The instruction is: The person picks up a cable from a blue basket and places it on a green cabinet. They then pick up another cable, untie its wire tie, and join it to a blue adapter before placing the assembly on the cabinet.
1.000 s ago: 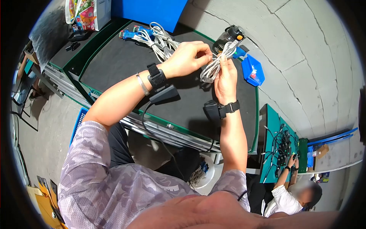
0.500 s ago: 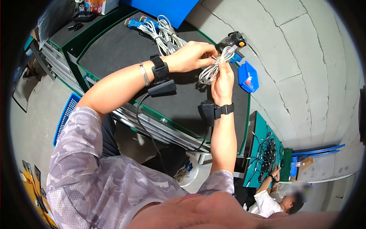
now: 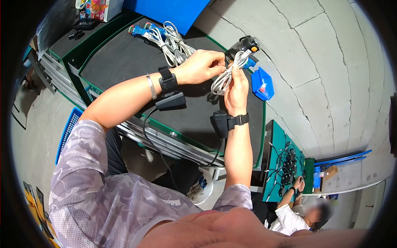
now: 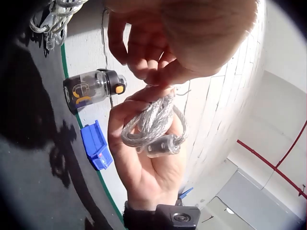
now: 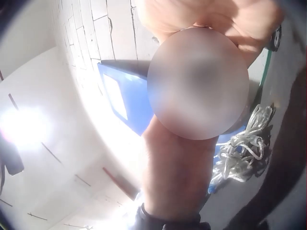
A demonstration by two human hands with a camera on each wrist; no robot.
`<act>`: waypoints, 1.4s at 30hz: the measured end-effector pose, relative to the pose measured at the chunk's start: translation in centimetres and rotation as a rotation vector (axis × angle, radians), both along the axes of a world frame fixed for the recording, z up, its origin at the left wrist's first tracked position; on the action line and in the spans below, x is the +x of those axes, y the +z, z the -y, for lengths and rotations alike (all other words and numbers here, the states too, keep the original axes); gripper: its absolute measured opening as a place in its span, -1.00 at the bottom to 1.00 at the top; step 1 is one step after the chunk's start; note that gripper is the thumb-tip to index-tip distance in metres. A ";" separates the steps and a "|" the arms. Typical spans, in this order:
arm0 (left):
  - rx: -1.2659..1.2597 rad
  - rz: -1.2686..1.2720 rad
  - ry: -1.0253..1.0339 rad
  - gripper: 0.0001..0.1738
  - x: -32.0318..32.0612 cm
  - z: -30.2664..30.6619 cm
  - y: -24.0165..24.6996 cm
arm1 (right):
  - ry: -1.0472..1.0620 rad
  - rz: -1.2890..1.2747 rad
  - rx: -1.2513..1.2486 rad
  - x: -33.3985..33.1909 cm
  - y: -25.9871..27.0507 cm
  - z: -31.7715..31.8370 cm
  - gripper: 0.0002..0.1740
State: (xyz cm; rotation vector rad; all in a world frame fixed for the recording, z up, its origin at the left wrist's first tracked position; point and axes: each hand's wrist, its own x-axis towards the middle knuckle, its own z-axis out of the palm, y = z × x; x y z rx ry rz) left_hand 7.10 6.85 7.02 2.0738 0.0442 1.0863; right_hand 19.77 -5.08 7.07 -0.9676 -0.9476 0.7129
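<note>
- Gripping a coiled clear-grey braided cable (image 3: 222, 82), the right hand (image 3: 236, 95) has its fingers and thumb around the bundle, which sits upright along the fingers, above the counter.
- Narrow and bent at the fingers, the left hand (image 3: 200, 66) pinches at a thin dark strand (image 4: 184, 92) beside the right hand's fingertips; the strand's free end sticks out past the pinch.
- A translucent cylindrical lump (image 4: 164, 146) on the cable lies across the right palm, below the pinching fingers.
- Beyond the left hand, coiled grey cables with blue connectors (image 3: 164, 43) lie on the dark grey, green-edged counter (image 3: 111, 62).
- Ahead of the right hand is a clear bottle with a black cap and an orange button (image 3: 245, 44); a small blue plastic bin (image 3: 263, 84) stands to that hand's right, at the counter's edge.
- A large blue panel (image 3: 169, 12) is past the cables, ahead of the left hand; farther left is a colourful printed bag (image 3: 96, 10).
- Each wrist wears a black strapped device, and a silver-coloured bracelet (image 3: 151, 87) circles the left forearm.
- Below the hands, a white bucket (image 3: 208, 193) contains more cables; a blue perforated basket (image 3: 68, 134) is outside the left elbow.
- Well off to the right, another person in a white top (image 3: 287, 219) reaches to black cables (image 3: 287, 165) on a green surface (image 3: 271, 188).
</note>
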 end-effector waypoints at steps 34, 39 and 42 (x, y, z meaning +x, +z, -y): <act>-0.012 -0.336 -0.114 -0.64 -0.7 -0.1 1.1 | -0.042 0.242 -0.115 1.3 -1.3 -0.6 -0.75; 0.289 -0.143 -0.064 -0.70 0.4 -0.9 -0.4 | -0.024 0.245 -0.122 0.9 -0.8 -0.2 -0.75; 0.333 -0.108 -0.072 -0.77 0.2 -0.7 0.0 | -0.015 0.262 -0.145 0.8 -0.2 0.1 -0.71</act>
